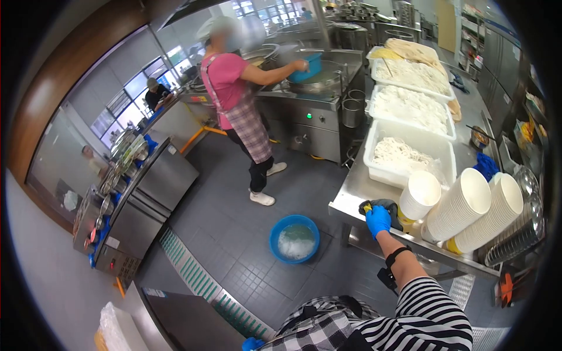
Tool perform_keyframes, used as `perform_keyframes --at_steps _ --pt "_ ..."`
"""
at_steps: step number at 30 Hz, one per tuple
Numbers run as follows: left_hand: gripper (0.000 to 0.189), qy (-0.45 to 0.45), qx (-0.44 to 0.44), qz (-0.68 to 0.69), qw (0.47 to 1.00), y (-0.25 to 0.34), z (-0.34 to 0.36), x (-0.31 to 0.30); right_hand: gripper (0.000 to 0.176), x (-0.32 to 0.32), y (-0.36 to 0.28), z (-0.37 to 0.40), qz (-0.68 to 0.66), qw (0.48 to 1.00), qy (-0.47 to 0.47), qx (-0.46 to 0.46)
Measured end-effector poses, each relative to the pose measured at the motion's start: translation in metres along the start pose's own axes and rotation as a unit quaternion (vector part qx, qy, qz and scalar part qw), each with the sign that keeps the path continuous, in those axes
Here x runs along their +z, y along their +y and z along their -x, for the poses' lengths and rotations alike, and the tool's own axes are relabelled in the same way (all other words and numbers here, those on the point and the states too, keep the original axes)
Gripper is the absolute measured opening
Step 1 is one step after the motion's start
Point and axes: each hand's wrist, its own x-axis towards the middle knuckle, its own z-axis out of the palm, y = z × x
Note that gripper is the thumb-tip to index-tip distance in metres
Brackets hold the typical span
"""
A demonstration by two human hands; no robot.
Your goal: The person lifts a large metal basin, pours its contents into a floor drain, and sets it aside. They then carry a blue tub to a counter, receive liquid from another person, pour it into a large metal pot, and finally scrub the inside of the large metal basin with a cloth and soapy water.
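Observation:
My right hand (379, 222), in a blue glove, is closed on a dark grey cloth (396, 217) with a bit of yellow showing. It presses the cloth against the front corner of the steel table (351, 198). Just right of the cloth stands a short stack of white paper bowls (422, 190). Behind it sits a white tub of noodles (404, 155). My left hand (253, 344), also gloved in blue, barely shows at the bottom edge, and its fingers are hidden.
Tall cup stacks (459, 205) lean on the table's right. More white tubs (410, 111) line it behind. On the floor stands a blue basin (294, 238) of foamy water. A co-worker (234, 88) holds a blue basket (307, 68) over the cooker. A drain grate (193, 272) crosses the floor.

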Motion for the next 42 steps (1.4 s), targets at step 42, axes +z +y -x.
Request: perform_keyframes --at_steps 42 --pt "0.039 0.115 0.082 0.012 0.990 -0.046 0.009 0.052 0.027 0.000 -0.002 0.000 -0.037 0.999 -0.009 0.009"
